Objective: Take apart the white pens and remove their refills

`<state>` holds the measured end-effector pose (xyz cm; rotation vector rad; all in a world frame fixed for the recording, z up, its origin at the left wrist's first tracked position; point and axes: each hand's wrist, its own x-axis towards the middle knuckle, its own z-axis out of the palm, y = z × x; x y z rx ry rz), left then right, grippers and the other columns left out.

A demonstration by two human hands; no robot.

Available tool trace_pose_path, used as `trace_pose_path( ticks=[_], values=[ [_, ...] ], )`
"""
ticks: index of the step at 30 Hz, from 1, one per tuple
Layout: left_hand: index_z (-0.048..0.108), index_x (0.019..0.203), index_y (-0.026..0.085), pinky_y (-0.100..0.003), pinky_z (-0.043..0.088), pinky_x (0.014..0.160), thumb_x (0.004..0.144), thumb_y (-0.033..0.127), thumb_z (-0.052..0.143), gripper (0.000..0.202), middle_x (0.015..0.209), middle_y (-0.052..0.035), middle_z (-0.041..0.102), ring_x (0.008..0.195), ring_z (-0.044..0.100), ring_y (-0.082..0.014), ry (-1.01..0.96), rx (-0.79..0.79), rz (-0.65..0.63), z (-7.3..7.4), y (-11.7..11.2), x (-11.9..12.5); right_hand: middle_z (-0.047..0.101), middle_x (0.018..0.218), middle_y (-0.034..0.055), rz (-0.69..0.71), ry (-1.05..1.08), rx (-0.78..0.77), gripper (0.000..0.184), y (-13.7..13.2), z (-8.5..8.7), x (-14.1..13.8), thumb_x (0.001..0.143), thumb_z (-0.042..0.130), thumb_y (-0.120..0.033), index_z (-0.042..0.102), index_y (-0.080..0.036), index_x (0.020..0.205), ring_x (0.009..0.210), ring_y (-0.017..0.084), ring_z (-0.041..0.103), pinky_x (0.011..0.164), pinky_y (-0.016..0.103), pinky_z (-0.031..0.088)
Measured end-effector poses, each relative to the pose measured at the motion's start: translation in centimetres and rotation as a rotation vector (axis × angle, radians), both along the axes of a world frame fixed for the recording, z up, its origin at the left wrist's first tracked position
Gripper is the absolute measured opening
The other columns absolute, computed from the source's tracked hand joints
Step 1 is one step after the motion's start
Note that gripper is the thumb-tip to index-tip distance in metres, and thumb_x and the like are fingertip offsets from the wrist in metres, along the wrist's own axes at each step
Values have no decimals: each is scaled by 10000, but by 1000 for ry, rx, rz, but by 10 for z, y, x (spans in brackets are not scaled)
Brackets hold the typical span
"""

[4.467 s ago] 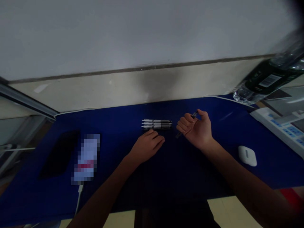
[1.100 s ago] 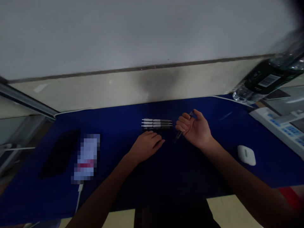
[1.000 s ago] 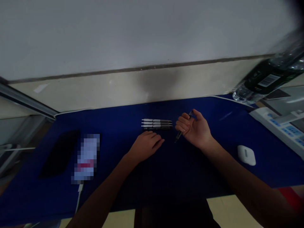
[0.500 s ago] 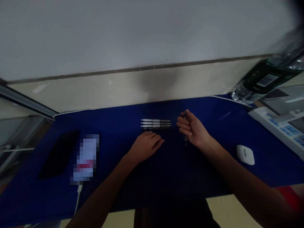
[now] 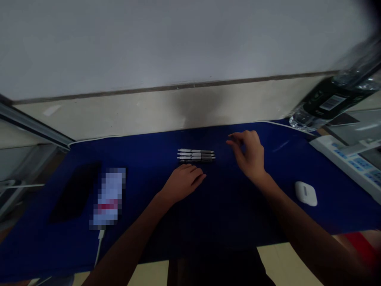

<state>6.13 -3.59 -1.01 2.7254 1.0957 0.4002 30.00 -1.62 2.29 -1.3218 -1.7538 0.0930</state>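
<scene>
Three white-and-grey pens lie side by side on the blue table, their tips to the right. A darker pen lies along their near side. Just below this row my left hand rests palm down, fingers loosely laid out and thumb apart, gripping nothing; its fingertips are close to the dark pen, and contact cannot be made out. My right hand is raised over the table to the right of the row, thumb and forefinger pinched together. The dark pen in that hand is almost wholly hidden by the fingers.
On the left are a phone with a white cable and a dark flat object. A white earbud case, a power strip and a plastic bottle are on the right. A wall stands behind the table.
My right hand has turned over and moved slightly up and right; the dark pen, upright and visible in it before, is now mostly hidden. My left hand has stayed in place.
</scene>
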Motion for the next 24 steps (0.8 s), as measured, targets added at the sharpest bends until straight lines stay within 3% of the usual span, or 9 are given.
trace_pose_path(
  ticks=[4,9,14,19,24],
  values=[
    [624,896,178,-332,460,825,1009,320,408,282,840,-28,657,830,616,-176,10,11,-4,0,1,-1,642,981,104,111,-342,-39,231,5,-5,4,969,451,-248,626,-211,1114,971,273,511,864,403,407],
    [633,919,172,-331,473,816,1009,314,406,282,863,-39,651,848,612,-182,-1,28,8,1,3,-2,663,990,120,92,-585,-204,231,11,-14,8,916,487,-158,649,-183,1079,1018,298,516,810,386,423],
    [633,957,176,-328,486,799,1009,301,397,272,890,-47,634,845,602,-179,-23,58,28,1,2,-3,686,997,98,135,-575,-299,206,15,-20,12,886,557,-181,645,-211,1069,996,281,574,784,371,420],
    [633,955,177,-330,483,815,1008,296,399,268,889,-45,630,854,603,-179,-20,63,32,0,3,-3,681,1019,87,153,-557,-303,224,15,-23,13,879,631,-333,645,-232,1078,971,276,598,782,378,415],
    [640,966,176,-325,481,812,1009,296,400,272,891,-45,638,859,601,-178,-14,55,15,0,2,-3,673,969,83,164,-573,-310,168,15,-22,12,899,610,-351,676,-218,978,900,256,599,754,368,416]
  ],
)
